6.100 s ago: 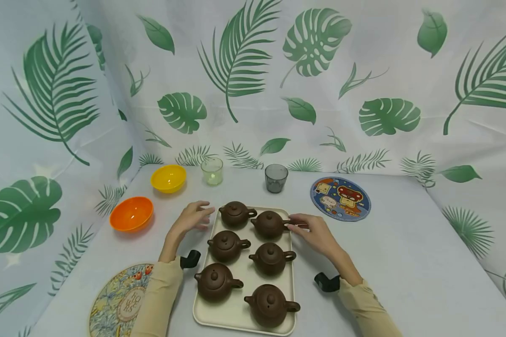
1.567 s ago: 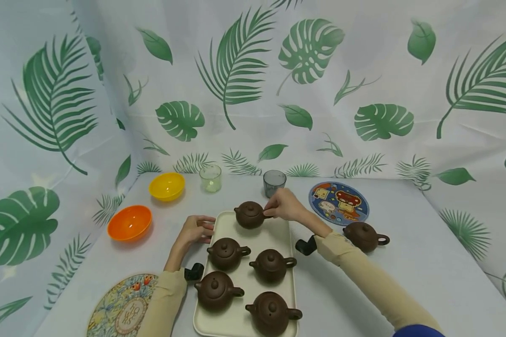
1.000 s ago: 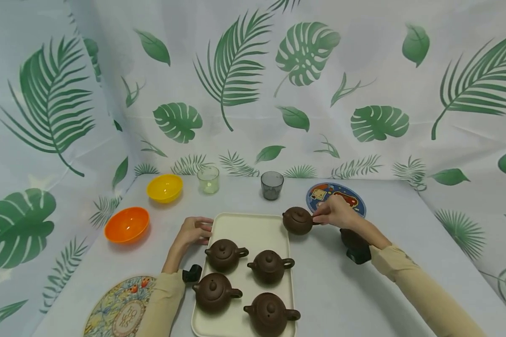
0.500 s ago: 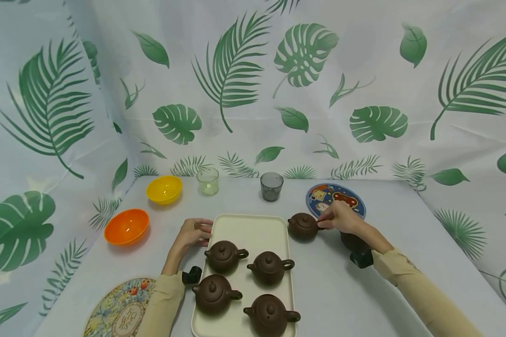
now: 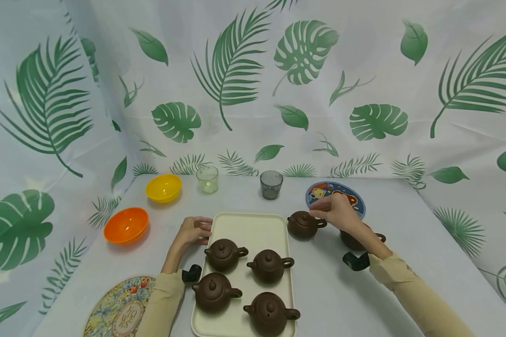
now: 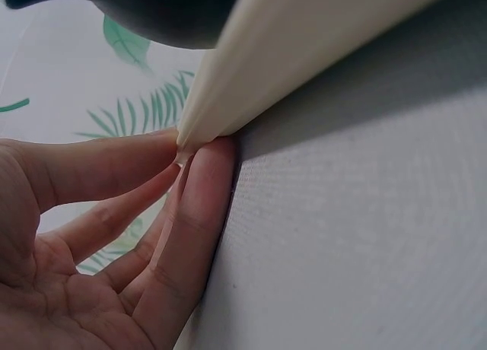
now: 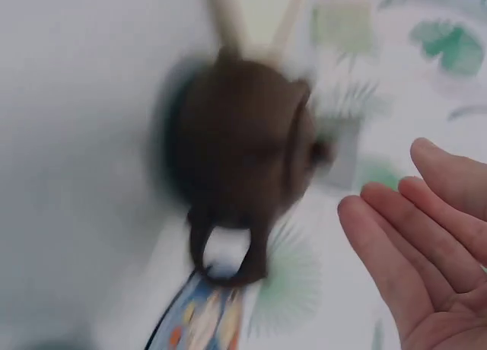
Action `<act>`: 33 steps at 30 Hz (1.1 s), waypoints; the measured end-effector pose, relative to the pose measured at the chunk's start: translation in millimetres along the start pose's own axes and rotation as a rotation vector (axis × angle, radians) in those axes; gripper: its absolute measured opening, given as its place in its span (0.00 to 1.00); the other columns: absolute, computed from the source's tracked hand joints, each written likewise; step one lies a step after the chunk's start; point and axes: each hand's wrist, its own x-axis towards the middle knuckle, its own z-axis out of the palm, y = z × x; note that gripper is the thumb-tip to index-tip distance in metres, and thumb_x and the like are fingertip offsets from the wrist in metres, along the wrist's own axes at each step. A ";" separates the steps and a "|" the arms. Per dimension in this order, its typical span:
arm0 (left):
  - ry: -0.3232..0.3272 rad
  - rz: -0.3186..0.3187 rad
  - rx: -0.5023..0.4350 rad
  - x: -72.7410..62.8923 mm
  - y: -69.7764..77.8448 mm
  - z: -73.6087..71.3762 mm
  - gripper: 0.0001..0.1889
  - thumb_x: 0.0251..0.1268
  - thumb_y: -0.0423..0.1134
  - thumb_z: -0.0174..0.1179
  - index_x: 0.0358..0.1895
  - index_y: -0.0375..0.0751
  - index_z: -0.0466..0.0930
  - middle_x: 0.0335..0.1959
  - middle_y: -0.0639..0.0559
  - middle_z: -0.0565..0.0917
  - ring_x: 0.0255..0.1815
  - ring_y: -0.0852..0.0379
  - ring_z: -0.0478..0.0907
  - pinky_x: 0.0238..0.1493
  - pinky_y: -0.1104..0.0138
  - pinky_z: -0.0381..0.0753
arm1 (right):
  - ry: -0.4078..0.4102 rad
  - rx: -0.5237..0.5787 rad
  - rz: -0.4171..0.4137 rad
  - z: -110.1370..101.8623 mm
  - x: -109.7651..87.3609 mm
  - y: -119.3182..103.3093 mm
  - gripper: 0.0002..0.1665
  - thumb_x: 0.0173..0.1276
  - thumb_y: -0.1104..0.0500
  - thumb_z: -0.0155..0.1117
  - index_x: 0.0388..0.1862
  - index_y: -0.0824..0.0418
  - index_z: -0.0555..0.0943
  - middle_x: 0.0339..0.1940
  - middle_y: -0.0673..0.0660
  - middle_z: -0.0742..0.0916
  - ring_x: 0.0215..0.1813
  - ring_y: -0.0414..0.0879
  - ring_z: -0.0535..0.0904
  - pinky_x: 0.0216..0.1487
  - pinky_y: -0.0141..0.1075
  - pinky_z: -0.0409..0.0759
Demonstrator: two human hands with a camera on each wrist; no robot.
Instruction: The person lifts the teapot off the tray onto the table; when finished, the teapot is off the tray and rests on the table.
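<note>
My left hand (image 5: 191, 230) is at the left edge of the cream tray (image 5: 249, 227); in the left wrist view the thumb and fingers (image 6: 207, 182) pinch its rim. Several dark brown teapots stand on the tray, such as the back-left one (image 5: 223, 255) and the front-right one (image 5: 271, 312). My right hand (image 5: 337, 213), fingers straight and holding nothing, hovers over the handle of a teapot (image 5: 302, 224) on the table just right of the tray. In the right wrist view that teapot (image 7: 236, 144) is blurred, apart from the fingers. Another teapot (image 5: 353, 239) is partly hidden under my right wrist.
A blue round mat (image 5: 356, 189) with cartoon figures lies behind my right hand. Along the back stand a grey glass (image 5: 271, 185) and a green glass (image 5: 207, 179). A yellow bowl (image 5: 163, 188) and an orange bowl (image 5: 126, 225) are at left, a floral round mat (image 5: 109, 309) nearer.
My right hand lifted the back-left teapot from the tray by its handle, set it down right of the tray, and has let go, rising slightly. Another teapot went right earlier. The left hand reached the tray.
</note>
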 end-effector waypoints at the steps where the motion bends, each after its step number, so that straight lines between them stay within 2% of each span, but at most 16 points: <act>1: 0.002 -0.002 -0.001 -0.3 0.1 0.1 0.21 0.53 0.20 0.61 0.54 0.27 0.78 0.35 0.40 0.83 0.26 0.56 0.80 0.26 0.65 0.84 | -0.011 0.028 -0.005 2.8 -1.9 -6.5 0.10 0.59 0.64 0.71 0.37 0.71 0.86 0.33 0.62 0.89 0.35 0.50 0.87 0.32 0.34 0.85; 4: 0.001 -0.002 0.005 -1.3 -0.6 0.1 0.21 0.54 0.19 0.61 0.54 0.27 0.78 0.35 0.40 0.83 0.26 0.56 0.80 0.26 0.65 0.84 | -0.079 0.087 -0.034 16.1 -10.4 -21.3 0.11 0.60 0.62 0.70 0.38 0.69 0.86 0.34 0.60 0.89 0.36 0.46 0.87 0.34 0.31 0.84; 9: -0.006 0.005 0.003 -2.4 -1.9 0.4 0.21 0.53 0.19 0.61 0.54 0.26 0.77 0.35 0.40 0.82 0.26 0.56 0.80 0.26 0.65 0.84 | -0.206 0.145 -0.073 42.4 -27.9 -33.6 0.12 0.62 0.60 0.68 0.40 0.68 0.86 0.35 0.57 0.89 0.36 0.40 0.86 0.36 0.30 0.83; 16: 0.001 0.006 0.001 -0.6 -1.1 0.2 0.21 0.54 0.21 0.61 0.55 0.27 0.77 0.35 0.40 0.83 0.25 0.56 0.81 0.26 0.65 0.85 | -0.286 0.214 -0.048 63.1 -47.3 -41.0 0.13 0.62 0.60 0.69 0.39 0.69 0.86 0.34 0.55 0.89 0.35 0.37 0.85 0.36 0.29 0.83; 20: -0.001 0.002 0.004 -0.6 -0.6 0.1 0.21 0.54 0.21 0.61 0.55 0.27 0.77 0.36 0.40 0.83 0.25 0.56 0.81 0.26 0.64 0.85 | -0.295 0.229 -0.033 68.3 -54.7 -41.7 0.11 0.60 0.61 0.70 0.37 0.68 0.86 0.33 0.55 0.89 0.35 0.37 0.85 0.36 0.29 0.83; 27: 0.007 0.001 0.004 -0.5 -0.4 0.8 0.21 0.54 0.20 0.60 0.54 0.27 0.77 0.35 0.40 0.83 0.25 0.56 0.81 0.26 0.65 0.84 | -0.250 0.241 -0.033 75.5 -61.2 -43.0 0.08 0.60 0.62 0.70 0.35 0.66 0.87 0.30 0.54 0.89 0.32 0.37 0.85 0.34 0.29 0.82; 33: 0.015 -0.002 0.002 0.6 -0.8 0.9 0.21 0.54 0.20 0.61 0.54 0.27 0.78 0.34 0.41 0.83 0.25 0.56 0.80 0.26 0.65 0.84 | -0.220 0.238 -0.037 79.1 -61.7 -44.5 0.06 0.59 0.62 0.71 0.34 0.65 0.88 0.29 0.54 0.89 0.30 0.35 0.83 0.29 0.28 0.79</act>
